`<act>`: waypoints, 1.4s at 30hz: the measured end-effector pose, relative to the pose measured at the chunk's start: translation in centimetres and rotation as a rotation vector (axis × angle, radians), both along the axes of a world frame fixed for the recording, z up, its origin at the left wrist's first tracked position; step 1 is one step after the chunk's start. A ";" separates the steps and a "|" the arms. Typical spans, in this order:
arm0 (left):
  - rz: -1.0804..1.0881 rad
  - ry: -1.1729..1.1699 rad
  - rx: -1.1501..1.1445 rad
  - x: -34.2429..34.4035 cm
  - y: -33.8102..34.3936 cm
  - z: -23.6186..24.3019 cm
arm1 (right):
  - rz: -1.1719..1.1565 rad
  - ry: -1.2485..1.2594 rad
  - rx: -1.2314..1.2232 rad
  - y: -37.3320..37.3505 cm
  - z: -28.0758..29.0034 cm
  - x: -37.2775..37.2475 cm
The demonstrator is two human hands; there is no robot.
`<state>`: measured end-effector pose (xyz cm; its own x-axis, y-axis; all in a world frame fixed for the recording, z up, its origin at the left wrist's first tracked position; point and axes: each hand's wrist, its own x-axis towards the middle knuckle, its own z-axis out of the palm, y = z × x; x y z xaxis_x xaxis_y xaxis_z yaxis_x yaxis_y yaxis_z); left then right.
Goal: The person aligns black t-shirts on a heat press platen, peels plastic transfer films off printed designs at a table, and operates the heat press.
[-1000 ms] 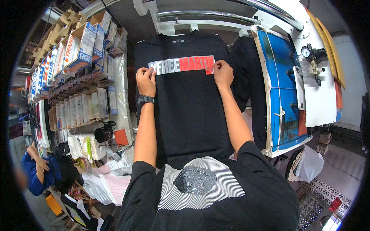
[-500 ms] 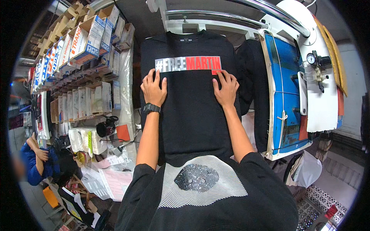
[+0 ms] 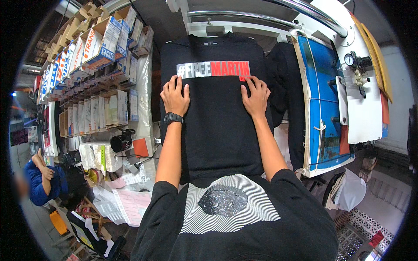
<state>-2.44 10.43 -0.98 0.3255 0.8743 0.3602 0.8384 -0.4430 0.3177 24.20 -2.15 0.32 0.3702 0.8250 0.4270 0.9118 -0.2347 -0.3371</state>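
Note:
A black sweatshirt (image 3: 222, 126) lies spread out in front of me, its neckline away from me and one sleeve hanging down on the right. Across its chest sits a strip of transfer film (image 3: 213, 68) with silver-white and red lettering. My left hand (image 3: 175, 99), below a black wristwatch (image 3: 173, 117), rests its outstretched fingertips at the strip's lower left corner. At the lower right corner, by a small red tab, lie the fingertips of my right hand (image 3: 256, 98). Both hands have their thumbs apart and palms toward the fabric.
To the right stands a press machine with a blue panel (image 3: 324, 104) and a pressure gauge (image 3: 348, 59). Shelves of narrow cardboard boxes (image 3: 93, 48) fill the left side. Papers (image 3: 122, 202) lie below them. A person in blue (image 3: 41, 178) is at the far left.
The view has shifted slightly. Both hands stay at the lower corners of the film strip, with the right fingers a little changed in pose.

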 end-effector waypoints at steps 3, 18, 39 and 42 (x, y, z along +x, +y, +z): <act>-0.005 -0.001 -0.007 0.1 0.0 0.1 | -0.005 0.015 -0.002 -0.1 0.2 0.0; 0.093 -0.222 -0.115 -6.8 -3.9 -0.1 | -0.083 0.354 0.152 -5.1 1.0 4.2; 0.237 -0.269 -0.176 -12.5 -14.9 0.0 | -0.214 0.090 -0.039 -14.9 0.8 -1.9; -0.032 -0.329 -0.065 -7.3 -9.2 3.0 | -0.014 0.033 0.061 -9.8 1.5 -0.9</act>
<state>-9.78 1.18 2.04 0.2288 0.8901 0.3942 0.6720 -0.4374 0.5976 23.34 -11.92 1.85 0.3965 0.7922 0.4638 0.8966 -0.2258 -0.3808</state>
